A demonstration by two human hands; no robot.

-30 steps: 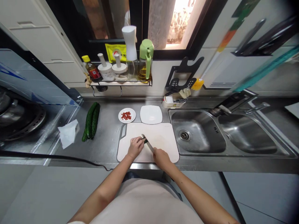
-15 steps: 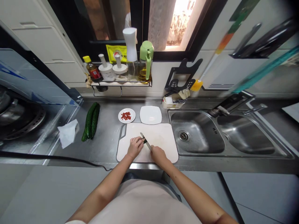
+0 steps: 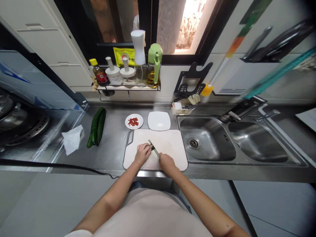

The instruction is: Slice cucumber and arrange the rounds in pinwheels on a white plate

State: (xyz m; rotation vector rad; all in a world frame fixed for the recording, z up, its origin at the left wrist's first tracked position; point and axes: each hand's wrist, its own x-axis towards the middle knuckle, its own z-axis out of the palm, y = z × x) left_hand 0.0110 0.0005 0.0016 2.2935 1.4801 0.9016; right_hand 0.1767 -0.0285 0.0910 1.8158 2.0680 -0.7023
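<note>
On the white cutting board [image 3: 174,140], my left hand [image 3: 143,154] is closed over a small dark green vegetable piece [image 3: 152,148], mostly hidden by the fingers. My right hand [image 3: 167,162] grips the handle of a knife [image 3: 155,150]. Its blade slants up and to the left, against the green piece and close to my left fingertips. Just beyond the board stand a small white plate [image 3: 127,122] of chopped red bits [image 3: 133,122] and a square white plate [image 3: 159,121]. Two long cucumbers [image 3: 96,127] lie side by side farther left.
A double steel sink [image 3: 209,151] adjoins the board on the right. Crumpled white paper [image 3: 73,140] lies left of the cucumbers, near the stove [image 3: 22,121]. A black cord [image 3: 74,167] runs along the counter's front edge. Bottles and jars fill a wall rack [image 3: 128,88].
The view has shifted very slightly. Both hands stay at nearly the same place on the board, with the knife still against the green piece.
</note>
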